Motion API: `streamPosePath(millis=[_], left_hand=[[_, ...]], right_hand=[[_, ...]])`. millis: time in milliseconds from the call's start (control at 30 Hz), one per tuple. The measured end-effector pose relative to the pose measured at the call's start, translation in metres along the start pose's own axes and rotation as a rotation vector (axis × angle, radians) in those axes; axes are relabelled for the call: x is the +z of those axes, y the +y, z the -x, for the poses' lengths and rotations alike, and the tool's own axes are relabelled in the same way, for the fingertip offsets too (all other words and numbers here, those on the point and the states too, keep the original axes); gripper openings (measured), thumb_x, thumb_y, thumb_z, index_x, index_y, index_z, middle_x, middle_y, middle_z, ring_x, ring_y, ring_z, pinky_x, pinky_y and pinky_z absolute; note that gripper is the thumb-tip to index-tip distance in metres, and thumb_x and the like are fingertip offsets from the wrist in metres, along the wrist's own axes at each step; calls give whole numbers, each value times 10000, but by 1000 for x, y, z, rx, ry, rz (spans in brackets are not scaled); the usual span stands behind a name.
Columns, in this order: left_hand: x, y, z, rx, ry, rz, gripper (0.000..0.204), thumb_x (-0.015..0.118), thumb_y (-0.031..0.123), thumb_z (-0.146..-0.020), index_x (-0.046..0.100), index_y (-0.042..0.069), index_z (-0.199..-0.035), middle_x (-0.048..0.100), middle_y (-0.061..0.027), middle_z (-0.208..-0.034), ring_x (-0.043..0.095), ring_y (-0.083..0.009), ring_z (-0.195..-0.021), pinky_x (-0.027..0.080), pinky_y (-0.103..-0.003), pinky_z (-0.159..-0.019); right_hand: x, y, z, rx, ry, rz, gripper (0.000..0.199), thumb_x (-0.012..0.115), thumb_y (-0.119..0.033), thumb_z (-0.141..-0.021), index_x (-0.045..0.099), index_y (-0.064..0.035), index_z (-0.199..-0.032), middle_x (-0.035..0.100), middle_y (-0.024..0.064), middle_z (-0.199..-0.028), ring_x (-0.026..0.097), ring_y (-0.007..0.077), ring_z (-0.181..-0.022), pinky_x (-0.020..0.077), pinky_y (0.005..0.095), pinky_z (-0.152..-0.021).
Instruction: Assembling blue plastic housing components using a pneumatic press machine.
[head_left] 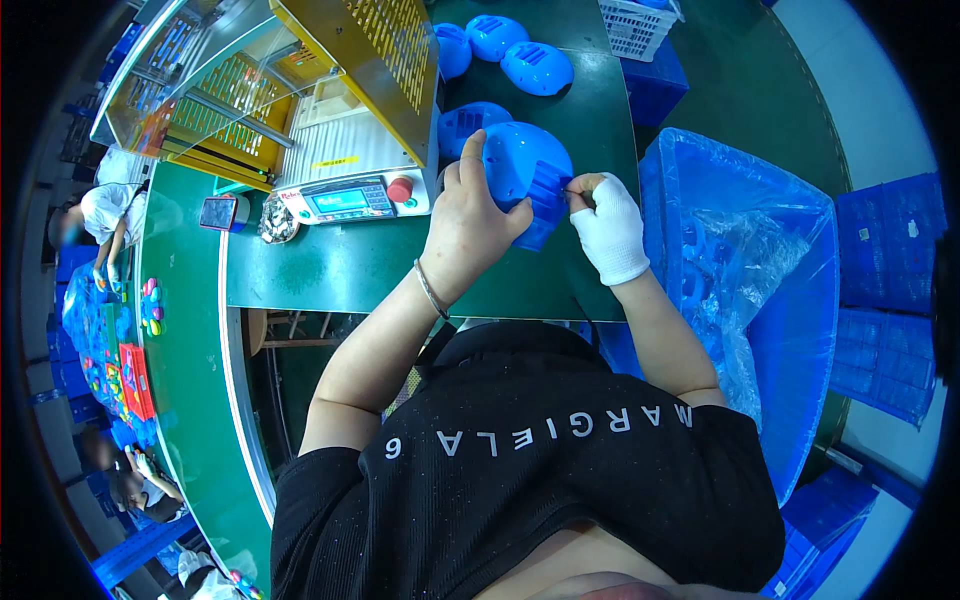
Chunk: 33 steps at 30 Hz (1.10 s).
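Observation:
A glossy blue plastic shell, domed with a slotted part, is held tilted over the green workbench. My left hand grips its left side, thumb near the lower edge and index finger stretched along the top. At the shell's right edge, the bare thumb and index finger of my right hand are pinched together; a white glove covers the rest of that hand. Whatever is between those fingertips is too small to make out. Just behind the held shell lies another blue shell, partly hidden.
Several similar shells lie farther back. At left stands a machine with a yellow perforated guard, control panel and red button. A phone lies beside it. A film-lined blue bin stands right. People work at far left.

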<state>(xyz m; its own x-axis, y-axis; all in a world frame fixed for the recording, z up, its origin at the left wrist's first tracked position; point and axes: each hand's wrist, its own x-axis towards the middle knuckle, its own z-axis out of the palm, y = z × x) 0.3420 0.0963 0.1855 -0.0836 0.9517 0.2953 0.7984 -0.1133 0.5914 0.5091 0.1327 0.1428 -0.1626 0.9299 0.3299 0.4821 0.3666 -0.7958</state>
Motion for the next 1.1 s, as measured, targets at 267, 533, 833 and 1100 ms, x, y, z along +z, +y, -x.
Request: streamPosePath(millis=[267, 533, 833, 1100], left_hand=[[-1, -1, 1, -1, -1, 3, 835, 689, 200, -622, 213, -18, -1272, 447, -318, -1009, 544, -440, -825, 494, -422, -696], [-1, -4, -1, 0, 3, -14, 837, 687, 202, -622, 212, -14, -1276, 459, -310, -981, 550, -434, -793, 496, -423, -678], [-2, 5, -1, 107, 74, -31, 844, 688, 174, -609, 212, 13, -1287, 458, -268, -916, 559, -405, -718, 508, -408, -605], [-1, 9, -4, 123, 86, -46, 857, 691, 164, -603, 204, 19, -1294, 452, -248, -906, 560, -379, -727, 512, -397, -586]], right_hand=[[-8, -19, -4, -287, -116, 429, 179, 640, -22, -677, 565, -53, -836, 564, 103, -844, 563, 284, -742, 468, 341, -655], [-5, -8, -9, -285, -62, 337, 141, 647, -71, -678, 576, -57, -799, 570, 103, -828, 570, 281, -748, 475, 348, -644], [-2, -13, -6, -193, -5, 401, 154, 653, -48, -676, 561, -39, -799, 578, 120, -832, 571, 300, -747, 470, 350, -643], [-8, -16, -6, -285, 110, 351, 170, 645, -18, -672, 568, -58, -818, 571, 100, -850, 565, 292, -766, 470, 343, -648]])
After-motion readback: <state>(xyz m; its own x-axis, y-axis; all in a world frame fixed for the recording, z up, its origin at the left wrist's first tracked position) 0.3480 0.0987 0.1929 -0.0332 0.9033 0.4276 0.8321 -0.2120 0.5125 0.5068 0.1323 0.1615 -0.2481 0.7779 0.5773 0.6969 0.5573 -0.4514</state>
